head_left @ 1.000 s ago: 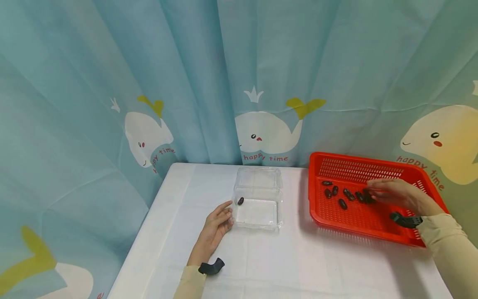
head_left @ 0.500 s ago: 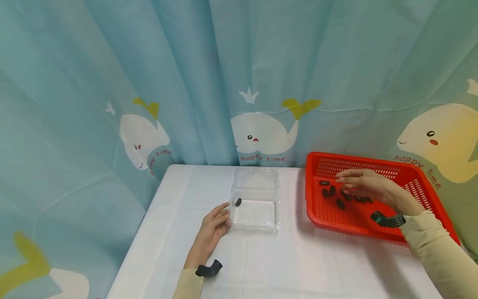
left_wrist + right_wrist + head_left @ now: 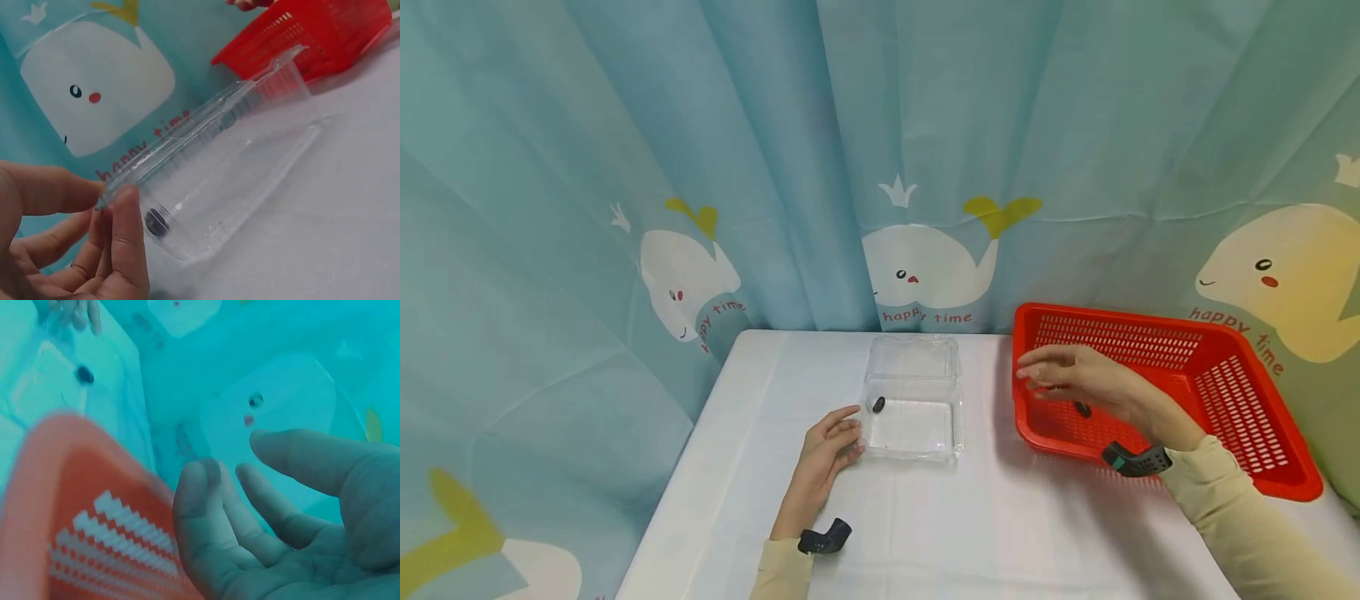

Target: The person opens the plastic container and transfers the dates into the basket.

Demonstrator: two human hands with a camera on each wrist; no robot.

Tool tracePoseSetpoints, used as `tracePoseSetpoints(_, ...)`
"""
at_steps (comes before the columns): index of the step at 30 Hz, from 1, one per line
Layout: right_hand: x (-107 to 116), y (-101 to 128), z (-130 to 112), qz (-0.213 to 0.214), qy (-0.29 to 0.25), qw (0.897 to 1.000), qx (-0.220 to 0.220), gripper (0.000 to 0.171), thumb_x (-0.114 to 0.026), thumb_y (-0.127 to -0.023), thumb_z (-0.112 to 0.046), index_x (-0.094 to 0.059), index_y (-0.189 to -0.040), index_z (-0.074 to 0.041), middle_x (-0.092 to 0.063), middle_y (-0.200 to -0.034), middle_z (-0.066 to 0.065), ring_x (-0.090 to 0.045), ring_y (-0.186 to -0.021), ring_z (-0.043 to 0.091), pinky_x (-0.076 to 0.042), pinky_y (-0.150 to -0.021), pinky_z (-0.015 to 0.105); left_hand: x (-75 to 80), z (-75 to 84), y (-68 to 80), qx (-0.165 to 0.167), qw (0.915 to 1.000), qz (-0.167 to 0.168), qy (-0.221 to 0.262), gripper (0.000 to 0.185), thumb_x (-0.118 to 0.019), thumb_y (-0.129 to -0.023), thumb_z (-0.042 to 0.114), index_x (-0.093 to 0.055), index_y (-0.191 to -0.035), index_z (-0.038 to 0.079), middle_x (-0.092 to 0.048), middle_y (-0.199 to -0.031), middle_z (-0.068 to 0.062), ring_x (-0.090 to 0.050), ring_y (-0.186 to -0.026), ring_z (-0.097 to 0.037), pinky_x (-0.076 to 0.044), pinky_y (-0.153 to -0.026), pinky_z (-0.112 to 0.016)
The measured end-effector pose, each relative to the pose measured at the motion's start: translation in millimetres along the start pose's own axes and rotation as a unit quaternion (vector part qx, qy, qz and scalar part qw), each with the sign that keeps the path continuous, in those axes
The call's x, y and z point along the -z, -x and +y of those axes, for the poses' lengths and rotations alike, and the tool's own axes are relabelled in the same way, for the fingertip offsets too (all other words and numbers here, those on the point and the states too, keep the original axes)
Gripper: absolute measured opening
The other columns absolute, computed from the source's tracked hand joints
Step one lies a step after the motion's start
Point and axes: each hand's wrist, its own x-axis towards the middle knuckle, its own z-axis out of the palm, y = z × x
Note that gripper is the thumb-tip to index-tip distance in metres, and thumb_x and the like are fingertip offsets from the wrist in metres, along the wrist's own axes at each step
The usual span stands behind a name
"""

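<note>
At the table's middle lies an opened clear plastic clamshell box (image 3: 913, 425), lid laid back. My left hand (image 3: 829, 446) pinches its left edge between thumb and a finger, plainly seen in the left wrist view. One dark, oval, date-like fruit (image 3: 878, 405) sits in the box's left corner. On the right, my right hand (image 3: 1078, 379) hangs over the left part of a red plastic basket (image 3: 1168, 379). Its fingers are loosely bent and apart from the thumb; nothing shows between them. One dark fruit (image 3: 1082, 409) peeks out under that hand; others in the basket are largely hidden.
A white cloth covers the table (image 3: 955, 533). Behind it hangs a blue curtain (image 3: 805, 167) printed with whales. The basket's raised left rim (image 3: 1020, 392) stands between my right hand and the clear box. Dark bands (image 3: 826, 537) sit on both wrists.
My right hand has moved left across the basket, from the fruits near its middle toward its left rim, covering most of them. My left hand and the box stay in place.
</note>
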Motion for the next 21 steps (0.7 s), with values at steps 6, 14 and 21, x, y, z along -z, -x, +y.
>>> tracePoseSetpoints(6, -38, -12, -1, -0.002, -0.01, 1.0, 0.004, 0.054, -0.066, -0.103, -0.021, -0.048, -0.146, 0.007, -0.069, -0.131, 0.011, -0.071, -0.114, 0.019, -0.059, -0.102, 0.039, -2.8, 3.0, 2.4, -0.01, 0.9987, 0.008, -0.049, 0.045, -0.062, -0.099, 0.0, -0.056, -0.144, 0.0, -0.059, -0.108, -0.002, -0.06, -0.095, -0.014, -0.061, -0.079, -0.025)
tracePoseSetpoints(14, -83, -35, 7, -0.009, -0.045, 0.999, 0.023, 0.056, -0.067, -0.101, -0.015, -0.046, -0.147, 0.01, -0.067, -0.132, 0.017, -0.072, -0.111, 0.017, -0.058, -0.104, 0.044, -4.6, 6.0, 4.2, -0.012, 0.9983, 0.013, -0.056, 0.045, -0.061, -0.099, 0.0, -0.057, -0.143, -0.001, -0.058, -0.108, -0.003, -0.059, -0.094, -0.013, -0.061, -0.08, -0.025)
tracePoseSetpoints(21, -120, -61, 14, -0.036, -0.051, 0.998, 0.031, 0.055, -0.064, -0.101, -0.01, -0.044, -0.146, 0.015, -0.055, -0.142, 0.037, -0.071, -0.11, 0.019, -0.058, -0.104, 0.044, -4.4, 5.3, 4.4, -0.009, 0.9984, 0.016, -0.054, 0.045, -0.061, -0.098, -0.001, -0.057, -0.143, 0.001, -0.058, -0.107, -0.002, -0.058, -0.094, -0.013, -0.061, -0.08, -0.026)
